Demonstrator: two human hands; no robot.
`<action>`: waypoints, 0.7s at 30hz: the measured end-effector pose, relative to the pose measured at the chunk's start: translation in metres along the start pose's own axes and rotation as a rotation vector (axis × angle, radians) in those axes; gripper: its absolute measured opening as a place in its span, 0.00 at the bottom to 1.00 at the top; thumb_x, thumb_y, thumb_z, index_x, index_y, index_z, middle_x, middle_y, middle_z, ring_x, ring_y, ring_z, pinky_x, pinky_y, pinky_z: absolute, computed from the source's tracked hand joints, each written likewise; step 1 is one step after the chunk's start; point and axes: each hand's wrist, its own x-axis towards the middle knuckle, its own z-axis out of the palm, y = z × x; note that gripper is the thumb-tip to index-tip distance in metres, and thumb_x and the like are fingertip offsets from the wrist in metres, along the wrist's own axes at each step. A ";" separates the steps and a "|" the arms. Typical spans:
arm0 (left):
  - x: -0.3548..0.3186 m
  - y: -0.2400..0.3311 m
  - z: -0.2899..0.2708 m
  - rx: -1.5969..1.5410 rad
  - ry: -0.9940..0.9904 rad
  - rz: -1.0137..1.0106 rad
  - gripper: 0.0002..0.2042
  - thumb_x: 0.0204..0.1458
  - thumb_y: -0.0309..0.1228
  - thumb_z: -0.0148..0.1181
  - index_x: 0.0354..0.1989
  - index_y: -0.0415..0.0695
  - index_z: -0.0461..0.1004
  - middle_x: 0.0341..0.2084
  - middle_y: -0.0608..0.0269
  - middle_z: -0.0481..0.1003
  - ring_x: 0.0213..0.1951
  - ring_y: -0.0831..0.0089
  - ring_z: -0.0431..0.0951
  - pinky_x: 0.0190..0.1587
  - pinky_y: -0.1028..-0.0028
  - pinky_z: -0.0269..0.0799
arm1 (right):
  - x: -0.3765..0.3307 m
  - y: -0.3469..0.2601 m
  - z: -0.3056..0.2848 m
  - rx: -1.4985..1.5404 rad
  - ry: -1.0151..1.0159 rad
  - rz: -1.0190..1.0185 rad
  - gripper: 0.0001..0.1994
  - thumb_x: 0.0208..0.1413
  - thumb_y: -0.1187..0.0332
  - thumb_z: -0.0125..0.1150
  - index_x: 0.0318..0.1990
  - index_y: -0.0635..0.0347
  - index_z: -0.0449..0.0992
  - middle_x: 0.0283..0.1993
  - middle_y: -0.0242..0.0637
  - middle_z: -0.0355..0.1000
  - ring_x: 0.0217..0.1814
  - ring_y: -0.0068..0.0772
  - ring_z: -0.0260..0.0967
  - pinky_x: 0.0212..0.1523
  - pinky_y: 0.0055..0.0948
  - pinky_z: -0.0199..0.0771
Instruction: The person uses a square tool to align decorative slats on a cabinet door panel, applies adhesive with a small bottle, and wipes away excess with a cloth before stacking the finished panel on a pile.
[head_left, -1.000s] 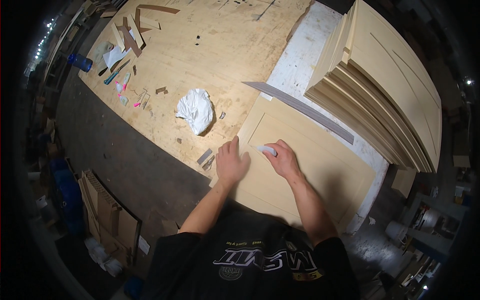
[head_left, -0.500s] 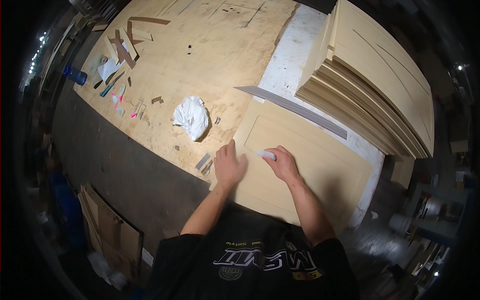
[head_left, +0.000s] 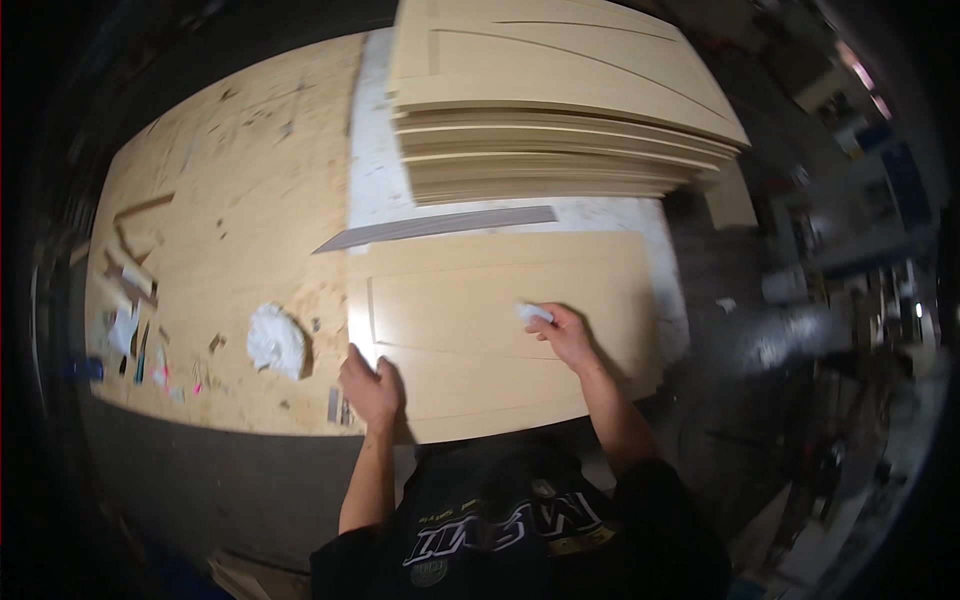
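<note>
A pale wooden cabinet-door-like panel (head_left: 470, 300) with a recessed centre lies flat in front of me. My left hand (head_left: 369, 385) rests at its near left edge, thumb and forefinger apart, with nothing seen in it. Between the fingertips of my right hand (head_left: 566, 335) is a small whitish piece (head_left: 532, 312), held over the panel's right half. Motion blur hides whether that piece touches the surface, and its exact kind does not show. A long grey-brown strip (head_left: 440, 226) lies along the panel's far edge.
Beyond the strip rises a tall stack of similar panels (head_left: 570, 130). On the wooden tabletop (head_left: 240, 190) at left lie a crumpled white cloth or bag (head_left: 277, 341), short wood strips (head_left: 135, 275) and small scraps. A blue bottle-like thing (head_left: 85, 368) is at the far left.
My view has turned to the right, so bench and stack appear rotated. My right hand, still pinching the whitish piece, has moved rightward along the panel, away from my left hand.
</note>
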 end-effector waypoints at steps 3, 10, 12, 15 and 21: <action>-0.002 -0.008 0.002 0.009 0.006 0.059 0.32 0.60 0.40 0.61 0.69 0.32 0.65 0.54 0.36 0.73 0.55 0.38 0.70 0.60 0.47 0.66 | -0.014 0.007 -0.065 -0.008 0.276 -0.022 0.13 0.66 0.70 0.66 0.55 0.61 0.81 0.44 0.31 0.82 0.41 0.21 0.80 0.39 0.23 0.76; -0.001 0.001 0.012 0.002 -0.033 0.074 0.32 0.62 0.40 0.60 0.71 0.32 0.64 0.55 0.35 0.72 0.57 0.38 0.70 0.62 0.49 0.66 | -0.006 0.066 -0.183 -0.019 0.712 -0.030 0.10 0.64 0.70 0.67 0.50 0.63 0.82 0.38 0.33 0.81 0.35 0.23 0.79 0.37 0.27 0.77; -0.004 -0.006 0.013 0.036 -0.013 0.105 0.32 0.63 0.41 0.60 0.71 0.32 0.64 0.55 0.35 0.72 0.57 0.38 0.70 0.63 0.49 0.65 | 0.006 0.073 -0.192 -0.165 0.673 -0.083 0.11 0.63 0.69 0.68 0.50 0.64 0.82 0.35 0.34 0.81 0.34 0.25 0.79 0.37 0.28 0.77; -0.005 -0.004 0.009 0.033 -0.017 0.086 0.33 0.64 0.42 0.59 0.71 0.33 0.63 0.56 0.34 0.71 0.57 0.38 0.70 0.63 0.49 0.65 | 0.020 0.068 -0.189 -0.185 0.651 -0.060 0.12 0.62 0.68 0.68 0.49 0.64 0.81 0.33 0.37 0.81 0.33 0.28 0.80 0.38 0.31 0.77; -0.003 -0.005 0.015 0.038 -0.027 0.078 0.32 0.64 0.42 0.60 0.72 0.34 0.63 0.56 0.35 0.71 0.57 0.37 0.70 0.63 0.49 0.65 | 0.026 0.056 -0.194 -0.284 0.657 0.059 0.14 0.62 0.63 0.68 0.50 0.62 0.82 0.38 0.48 0.83 0.37 0.41 0.83 0.43 0.38 0.79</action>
